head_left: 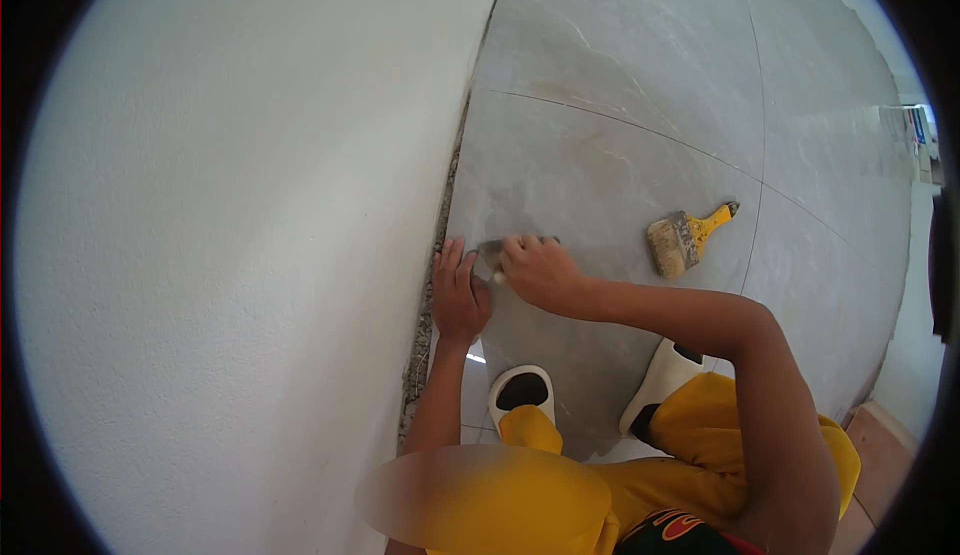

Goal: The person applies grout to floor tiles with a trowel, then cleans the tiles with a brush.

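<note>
My left hand (pixel 460 295) lies with its fingers stretched out at the wall-side edge of a grey floor tile (pixel 580 185), beside the rough gap (pixel 447 195) along the wall. Close to its right, my right hand (pixel 540 273) is closed around a small putty knife. The flat blade of the putty knife (pixel 489 253) points toward my left hand, low over the tile; most of its handle is hidden in my fingers. I cannot make out whether the blade touches my left fingers.
A paint brush (pixel 675 243) with a yellow handle and dusty bristles rests on the tiles to the right. The white wall (pixel 250 205) rises along the left. My feet in white shoes (pixel 522 395) stand just below my hands. Thin joints run between the tiles.
</note>
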A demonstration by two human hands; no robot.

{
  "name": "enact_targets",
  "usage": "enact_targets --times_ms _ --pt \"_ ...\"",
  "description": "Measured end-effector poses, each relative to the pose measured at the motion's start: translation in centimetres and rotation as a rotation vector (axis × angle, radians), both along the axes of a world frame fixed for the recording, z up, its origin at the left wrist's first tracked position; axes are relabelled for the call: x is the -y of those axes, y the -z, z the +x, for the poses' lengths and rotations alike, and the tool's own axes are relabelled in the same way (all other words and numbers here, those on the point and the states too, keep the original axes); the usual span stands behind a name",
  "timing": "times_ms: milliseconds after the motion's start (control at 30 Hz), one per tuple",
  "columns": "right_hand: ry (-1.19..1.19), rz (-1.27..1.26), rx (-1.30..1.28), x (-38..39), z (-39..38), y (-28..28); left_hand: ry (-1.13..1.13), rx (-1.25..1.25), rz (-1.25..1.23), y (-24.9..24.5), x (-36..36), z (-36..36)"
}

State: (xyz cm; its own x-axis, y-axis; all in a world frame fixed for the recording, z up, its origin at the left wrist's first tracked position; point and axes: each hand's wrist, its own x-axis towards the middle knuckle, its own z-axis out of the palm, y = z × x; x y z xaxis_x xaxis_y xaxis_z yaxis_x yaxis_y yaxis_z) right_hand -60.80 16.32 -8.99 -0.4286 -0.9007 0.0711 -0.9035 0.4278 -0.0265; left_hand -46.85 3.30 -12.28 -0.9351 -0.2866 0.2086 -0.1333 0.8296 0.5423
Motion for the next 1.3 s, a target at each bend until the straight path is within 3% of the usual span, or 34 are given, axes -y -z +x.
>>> enact_targets --times_ms 33,167,300,433,567,667,733,800,867,900,967,1000,1033,1100,1200,1300 --pt "-0.061 -0.045 -0.032 -0.1 0.5 0.2 0.002 -0.014 0.005 0.1 0.1 -0.1" --pt "0.395 -0.006 0.142 2.1 -6.8 0.1 -0.007 -0.005 -0.011 -0.4 -0.2 0.1" --pt "0.214 -0.001 -0.089 -2.6 -0.5 2.9 0.002 -0.033 -0.008 0.1 -0.2 0.2" --pt "0.420 0.154 0.246 -2.3 -6.7 0.9 -0.001 -0.037 0.018 -0.2 -0.5 0.5" --pt "0.340 0.043 -0.006 -2.4 0.6 1.2 0.015 -0.044 -0.025 -0.2 -0.1 0.5" --pt "0.478 0.018 0.198 -1.8 -6.6 -2.0 -0.082 0.034 0.104 -1.4 -2.5 0.5" --pt "0.451 0.058 0.460 -0.8 -2.4 -5.3 -0.148 -0.073 1.139 -4.0 -5.2 -1.6" --pt "0.316 0.029 0.691 -1.1 1.5 -7.6 -0.294 -0.065 1.519 -5.0 -5.7 -2.8" --pt "-0.012 -0.205 0.853 -4.5 0.7 -6.7 -0.519 0.042 1.227 -5.0 -5.2 -3.9" --pt "-0.174 -0.326 0.923 -6.9 0.2 -6.3 -0.489 0.096 1.033 -5.3 -4.5 -4.8" --pt "0.732 -0.045 0.821 -10.6 -1.9 -8.0 -0.425 0.181 0.642 -5.7 -1.8 -7.5" --pt "1.056 0.026 0.522 -13.3 -3.6 -6.4 -0.415 0.218 0.519 -5.3 -0.7 -9.1" --pt "1.233 0.161 0.380 -15.6 -4.8 -6.7 -0.403 0.250 0.396 -4.5 0.4 -10.9" --pt "1.387 0.029 0.218 -23.3 -4.9 -0.9 -0.371 0.129 0.162 -1.5 1.9 -14.7" --pt "1.521 -0.228 0.397 -25.0 -4.2 0.4 -0.242 0.142 0.164 -2.1 -0.3 -20.9" --pt "1.484 -0.398 0.752 -24.9 -5.1 -0.5 -0.043 0.202 0.154 -1.9 -8.2 -26.4"
